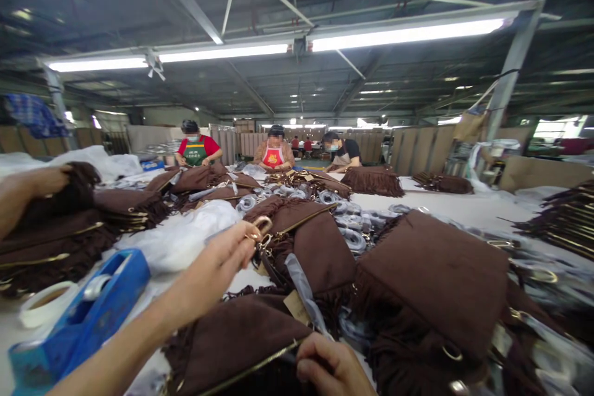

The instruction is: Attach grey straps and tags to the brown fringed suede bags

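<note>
My left hand (234,249) is closed in a pinch on a gold metal clasp (263,228), raised above the table at the middle. A dark strap hangs below the clasp. My right hand (331,364) is low at the front, its fingers curled at the zipped edge of a brown fringed bag (241,340). A tan paper tag (297,307) and a clear plastic strip (306,294) lie by that bag. Just behind is another brown fringed bag (320,253) with a gold zip. A larger brown bag (436,278) lies to the right.
A blue tape dispenser (88,315) and a tape roll (46,304) stand at left. Behind them is white plastic wrap (185,235). A co-worker's hand (44,182) grips brown fringe beside stacked bags (51,241). Wrapped straps (355,238) cover mid-table. Several people work across it.
</note>
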